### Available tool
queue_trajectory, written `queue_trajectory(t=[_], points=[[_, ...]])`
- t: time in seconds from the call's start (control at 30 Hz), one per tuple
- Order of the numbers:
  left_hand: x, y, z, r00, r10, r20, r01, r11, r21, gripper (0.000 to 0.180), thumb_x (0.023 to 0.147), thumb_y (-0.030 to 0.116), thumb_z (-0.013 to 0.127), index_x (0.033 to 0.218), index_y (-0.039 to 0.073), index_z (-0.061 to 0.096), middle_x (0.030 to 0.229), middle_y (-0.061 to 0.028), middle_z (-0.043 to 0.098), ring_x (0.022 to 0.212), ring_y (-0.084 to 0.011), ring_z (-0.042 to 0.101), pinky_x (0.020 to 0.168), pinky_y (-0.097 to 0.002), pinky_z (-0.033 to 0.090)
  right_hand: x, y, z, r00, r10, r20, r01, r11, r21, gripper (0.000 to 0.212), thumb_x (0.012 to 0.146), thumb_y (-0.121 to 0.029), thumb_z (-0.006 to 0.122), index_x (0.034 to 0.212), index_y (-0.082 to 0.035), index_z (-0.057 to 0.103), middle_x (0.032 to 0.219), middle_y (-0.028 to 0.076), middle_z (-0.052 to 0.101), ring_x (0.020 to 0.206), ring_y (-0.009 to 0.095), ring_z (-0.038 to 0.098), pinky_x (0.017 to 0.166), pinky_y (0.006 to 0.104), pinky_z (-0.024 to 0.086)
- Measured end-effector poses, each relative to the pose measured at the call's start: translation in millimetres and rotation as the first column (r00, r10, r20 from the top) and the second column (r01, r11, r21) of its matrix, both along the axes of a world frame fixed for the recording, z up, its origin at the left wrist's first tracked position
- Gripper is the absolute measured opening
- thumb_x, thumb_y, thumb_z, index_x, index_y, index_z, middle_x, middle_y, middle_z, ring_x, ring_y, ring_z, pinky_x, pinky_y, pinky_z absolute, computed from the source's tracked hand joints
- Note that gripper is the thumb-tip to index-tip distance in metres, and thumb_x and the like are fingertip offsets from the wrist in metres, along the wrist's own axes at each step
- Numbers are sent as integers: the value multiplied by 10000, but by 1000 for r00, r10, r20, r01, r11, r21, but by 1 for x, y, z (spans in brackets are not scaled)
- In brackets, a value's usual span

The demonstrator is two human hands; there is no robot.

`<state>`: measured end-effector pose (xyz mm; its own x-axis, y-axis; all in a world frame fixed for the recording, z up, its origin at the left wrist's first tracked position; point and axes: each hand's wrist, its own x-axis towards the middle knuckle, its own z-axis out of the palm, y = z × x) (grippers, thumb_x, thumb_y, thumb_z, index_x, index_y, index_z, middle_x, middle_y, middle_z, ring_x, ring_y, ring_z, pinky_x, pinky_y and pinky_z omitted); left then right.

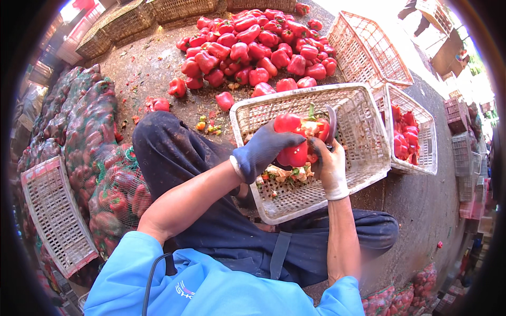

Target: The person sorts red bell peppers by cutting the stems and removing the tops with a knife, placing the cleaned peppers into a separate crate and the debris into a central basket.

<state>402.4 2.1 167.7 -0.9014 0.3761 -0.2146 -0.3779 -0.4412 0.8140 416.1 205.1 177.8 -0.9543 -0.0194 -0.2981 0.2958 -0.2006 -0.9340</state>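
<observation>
My left hand (262, 151), in a dark blue glove, grips a red bell pepper (292, 139) over a white plastic crate (358, 100). My right hand (329, 166), in a white glove, holds a short curved knife (332, 122) whose blade sits at the pepper's stem and core. The pepper is cut open at the top, showing pale core. Cut cores and stems (287, 175) lie on the crate's bottom beneath my hands.
A large heap of red peppers (258, 45) lies on the ground ahead. A second crate (414, 129) at right holds trimmed peppers; another crate (369, 47) stands tilted behind. Net sacks of peppers (89, 137) and an empty crate (55, 216) are on the left. Wicker baskets (124, 21) stand at the back.
</observation>
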Motion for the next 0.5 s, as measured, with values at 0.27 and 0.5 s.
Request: queue_trajectory(t=[0.27, 0.5], points=[[0, 0, -33, 978, 141, -155, -188, 917, -351, 475, 844, 200, 876, 1248, 19, 706, 1080, -122, 799, 972, -198, 763, 890, -358, 608, -16, 25, -37, 991, 101, 85, -108, 991, 84, 325, 1007, -310, 820, 1228, -98, 714, 868, -38, 680, 630, 64, 608, 527, 227, 480], [3, 4, -18, 797, 259, -546, -603, 375, -704, 424, 879, 312, 824, 1251, 160, 689, 1033, -213, 787, 989, -455, 758, 872, -532, 601, 13, -28, 17, 974, -153, 167, 119, 973, 195, 332, 1023, -349, 814, 1197, -89, 704, 720, -38, 611, 505, 27, 517, 413, 206, 383]])
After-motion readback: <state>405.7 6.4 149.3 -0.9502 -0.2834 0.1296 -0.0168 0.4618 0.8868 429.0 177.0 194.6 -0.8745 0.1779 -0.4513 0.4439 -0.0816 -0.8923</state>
